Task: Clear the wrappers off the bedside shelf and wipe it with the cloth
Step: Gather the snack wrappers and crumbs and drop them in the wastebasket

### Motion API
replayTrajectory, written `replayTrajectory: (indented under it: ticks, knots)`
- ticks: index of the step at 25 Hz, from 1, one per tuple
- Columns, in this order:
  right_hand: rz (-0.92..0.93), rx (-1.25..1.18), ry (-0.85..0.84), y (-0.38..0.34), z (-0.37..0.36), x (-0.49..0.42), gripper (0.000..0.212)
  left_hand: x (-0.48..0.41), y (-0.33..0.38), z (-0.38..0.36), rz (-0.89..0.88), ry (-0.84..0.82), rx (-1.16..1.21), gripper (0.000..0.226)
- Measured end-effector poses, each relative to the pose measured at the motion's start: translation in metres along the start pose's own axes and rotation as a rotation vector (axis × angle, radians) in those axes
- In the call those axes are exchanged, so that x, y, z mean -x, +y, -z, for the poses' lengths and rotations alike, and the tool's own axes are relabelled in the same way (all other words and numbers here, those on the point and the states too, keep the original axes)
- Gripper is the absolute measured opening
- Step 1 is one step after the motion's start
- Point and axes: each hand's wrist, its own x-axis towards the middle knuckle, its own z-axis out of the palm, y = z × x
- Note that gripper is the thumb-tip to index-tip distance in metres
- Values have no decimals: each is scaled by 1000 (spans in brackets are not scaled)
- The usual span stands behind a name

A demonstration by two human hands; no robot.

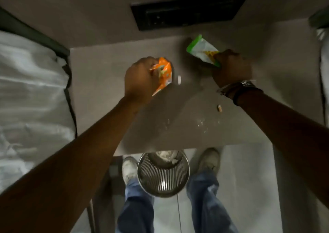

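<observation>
The grey bedside shelf (pixel 99 83) fills the middle of the head view. My left hand (pixel 139 76) is closed around a crumpled orange wrapper (pixel 164 74) just above the shelf's centre. Over at the back right, my right hand (pixel 231 67), with a watch on its wrist, grips a green and white wrapper (pixel 201 50). A small white scrap (pixel 179 79) lies beside the orange wrapper. A tan butt-like scrap (pixel 219 108) and pale crumbs (pixel 202 123) lie near the front right. No cloth is in view.
A metal slatted waste bin (pixel 162 176) with paper inside stands on the floor below the shelf's front edge, between my shoes. A bed with white bedding (pixel 32 94) borders the shelf on the left. A dark switch panel (pixel 188 10) sits in the wall behind.
</observation>
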Motion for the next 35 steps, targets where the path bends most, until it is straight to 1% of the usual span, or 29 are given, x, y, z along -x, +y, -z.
replayTrajectory:
  ticks: [1, 2, 3, 4, 5, 7, 8, 9, 10, 11, 12, 14, 15, 17, 18, 19, 20, 21, 22, 23, 24, 25, 26, 27, 28, 29, 31, 33, 35]
  knots:
    - [-12, -83, 32, -17, 3, 23, 33, 25, 4, 7, 51, 32, 122, 21]
    - [-33, -187, 61, -35, 3, 53, 29, 57, 6, 12, 99, 49, 182, 19]
    - [-64, -296, 69, -52, 0, 90, 27, 94, 9, 17, 168, 40, 218, 19]
    - [-103, -401, 38, -68, -3, 132, 25, 134, 10, 20, 256, 13, 250, 20]
    - [-149, -485, -38, -83, -5, 174, 25, 176, 7, 23, 368, -37, 283, 22]
    - [-235, -564, -294, -106, -18, 248, 24, 254, -8, 21, 593, -219, 404, 22]
    - [-276, -549, -435, -111, -31, 276, 23, 283, -17, 15, 674, -311, 445, 21]
    - [-318, -503, -553, -112, -47, 294, 26, 300, -26, 5, 734, -383, 433, 22]
    - [-367, -446, -625, -112, -65, 306, 32, 307, -34, -5, 791, -422, 406, 23]
    - [-427, -423, -676, -110, -82, 309, 35, 307, -41, -16, 829, -421, 395, 24]
    - [-496, -455, -729, -107, -97, 306, 34, 299, -45, -26, 837, -412, 408, 25]
    - [-620, -577, -782, -103, -117, 286, 20, 276, -48, -43, 765, -408, 408, 26]
    - [-608, -578, -789, -100, -120, 274, 22, 266, -46, -48, 720, -402, 390, 28]
    - [-417, -406, -796, -90, -109, 248, 48, 255, -40, -51, 661, -360, 328, 27]
    - [-322, -298, -780, -85, -96, 235, 51, 254, -35, -47, 623, -325, 287, 24]
    - [-247, -229, -750, -78, -82, 221, 47, 254, -28, -42, 555, -284, 240, 21]
    - [-197, -207, -692, -69, -67, 207, 40, 252, -20, -37, 448, -215, 205, 20]
    - [-161, -198, -572, -58, -52, 193, 34, 244, -13, -32, 310, -122, 192, 20]
    - [-139, -178, -394, -50, -37, 179, 31, 229, -8, -29, 168, -18, 195, 20]
    - [-123, -143, -198, -40, -26, 164, 28, 207, -4, -29, 54, 85, 195, 20]
    - [-123, -114, -38, -32, -17, 151, 24, 180, 1, -30, -13, 177, 180, 19]
    - [-158, -95, 59, -24, -13, 139, 21, 150, 8, -30, -28, 251, 152, 21]
    - [-236, -79, 78, -16, -11, 127, 24, 120, 16, -32, 3, 302, 128, 23]
    - [-318, -72, 31, -8, -14, 118, 29, 91, 26, -35, 65, 321, 125, 27]
    - [-375, -59, -36, -2, -19, 112, 30, 66, 36, -37, 145, 294, 143, 31]
    - [-394, -49, -94, 2, -26, 109, 28, 45, 45, -41, 219, 218, 157, 36]
    - [-357, -49, -152, 2, -39, 109, 22, 15, 60, -49, 289, 43, 79, 41]
    - [-312, -53, -129, 0, -48, 110, 16, 0, 68, -56, 298, -52, -51, 36]
    - [-311, -55, -79, 1, -53, 108, 14, -3, 71, -61, 341, -88, -55, 26]
